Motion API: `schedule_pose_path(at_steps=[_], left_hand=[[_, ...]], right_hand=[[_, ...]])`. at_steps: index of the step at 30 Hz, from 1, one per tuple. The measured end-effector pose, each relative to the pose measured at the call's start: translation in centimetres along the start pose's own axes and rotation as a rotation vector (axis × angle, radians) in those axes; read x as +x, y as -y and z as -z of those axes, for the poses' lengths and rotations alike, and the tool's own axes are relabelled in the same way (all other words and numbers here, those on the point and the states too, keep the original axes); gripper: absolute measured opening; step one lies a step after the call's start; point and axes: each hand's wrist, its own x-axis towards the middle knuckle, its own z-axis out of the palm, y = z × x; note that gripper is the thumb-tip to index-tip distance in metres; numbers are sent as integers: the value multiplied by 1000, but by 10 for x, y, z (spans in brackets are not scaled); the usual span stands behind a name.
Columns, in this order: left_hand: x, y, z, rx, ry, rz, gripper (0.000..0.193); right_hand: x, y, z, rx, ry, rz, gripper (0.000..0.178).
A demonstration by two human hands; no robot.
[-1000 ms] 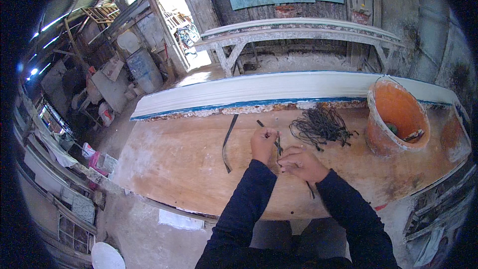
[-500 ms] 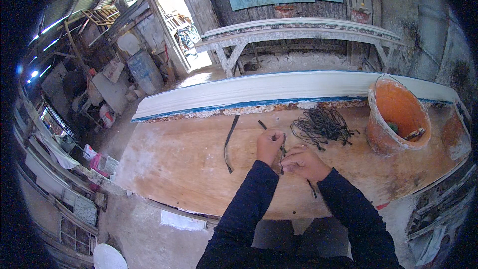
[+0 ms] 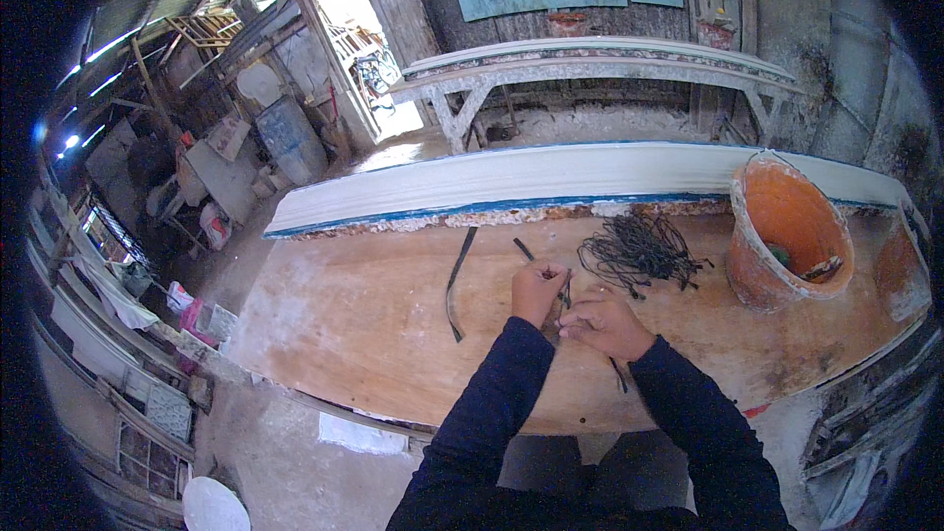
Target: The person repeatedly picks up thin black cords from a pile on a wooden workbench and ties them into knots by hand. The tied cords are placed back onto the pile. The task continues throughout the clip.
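Note:
My left hand (image 3: 537, 295) is closed in a pinch on a thin black strip (image 3: 566, 291) above the wooden board. Just to its right, my right hand (image 3: 610, 324) also pinches the strip, its fingertips nearly meeting the left ones. Fingers hide much of the strip. A longer black band (image 3: 455, 285) lies curved on the board to the left, and a short black piece (image 3: 524, 249) rests beyond my left hand. Another narrow black piece (image 3: 618, 374) shows below my right hand. Beyond the right hand is a tangled pile of black cords (image 3: 644, 251).
An orange bucket (image 3: 759, 280) with whitish crust stands on the board's right side. Along the far edge of the wooden board (image 3: 344, 324) runs a long white moulding (image 3: 472, 179) with blue edges. Farther back stands a white-stained bench (image 3: 590, 69).
Both hands stay close together on the strip, with only a slight shift of the fingers. The strip's lower end, seen under the right fingertips before, is now hardly visible.

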Motion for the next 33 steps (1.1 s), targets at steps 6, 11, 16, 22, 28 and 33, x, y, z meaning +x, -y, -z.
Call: schedule_pose_path(at_steps=[6,11,16,22,28,33], left_hand=[[3,12,-1,-4,6,-29,7],[2,14,-4,8,30,-41,6],[1,7,-1,2,52,31,8],[-7,-13,1,27,117,1,7],[-15,-8,-6,-424,615,110,6],[-39,-39,-18,-459,730,18,8]], right_hand=[[0,1,-3,-43,-1,-19,14],[-1,-2,-4,-23,-30,-44,14],[1,0,-5,52,-124,-50,14],[2,-16,10,-117,-545,-395,11],[-3,-45,18,-444,-626,-367,9],[-4,-53,30,-387,-648,-579,7]])
